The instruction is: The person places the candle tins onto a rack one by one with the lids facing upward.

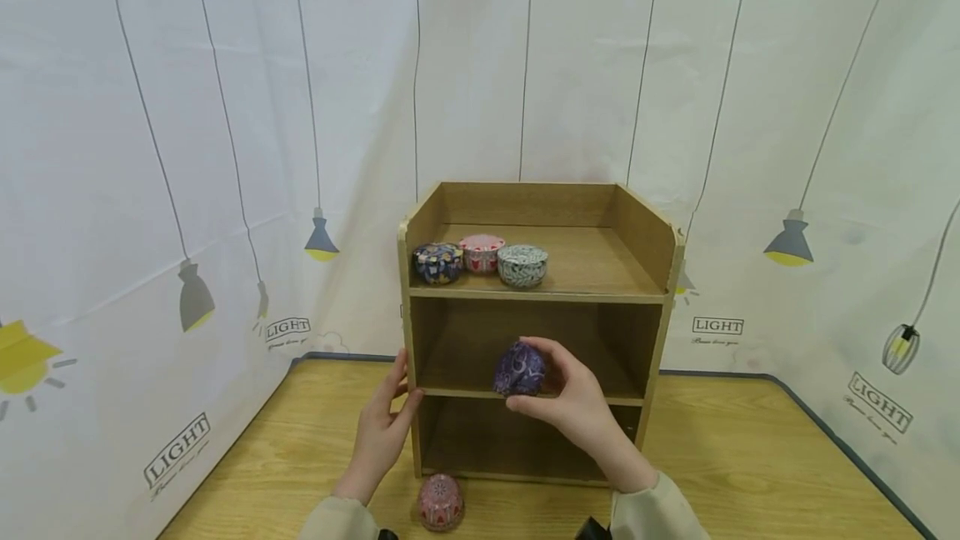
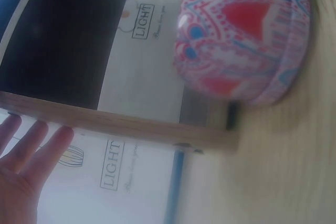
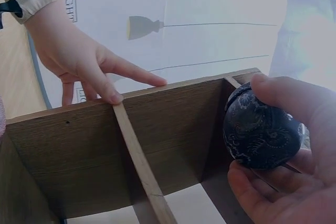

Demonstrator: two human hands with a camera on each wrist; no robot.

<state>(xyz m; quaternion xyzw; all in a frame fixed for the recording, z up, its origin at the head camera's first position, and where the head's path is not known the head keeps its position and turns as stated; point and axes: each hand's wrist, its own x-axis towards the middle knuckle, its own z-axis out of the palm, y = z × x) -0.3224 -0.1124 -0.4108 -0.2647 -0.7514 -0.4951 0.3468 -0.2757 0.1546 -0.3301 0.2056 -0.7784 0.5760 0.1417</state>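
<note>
A small wooden shelf unit stands on the table. My right hand grips a dark purple patterned tin at the front of the middle shelf. My left hand rests with straight fingers against the unit's left side panel. On the top shelf sit three tins: dark blue, pink and green-white. A pink patterned tin lies on the table in front of the unit, near my left wrist.
The wooden table is bordered by a white curtain backdrop printed with lamps. The bottom shelf holds nothing visible. Bare table surface lies left and right of the unit.
</note>
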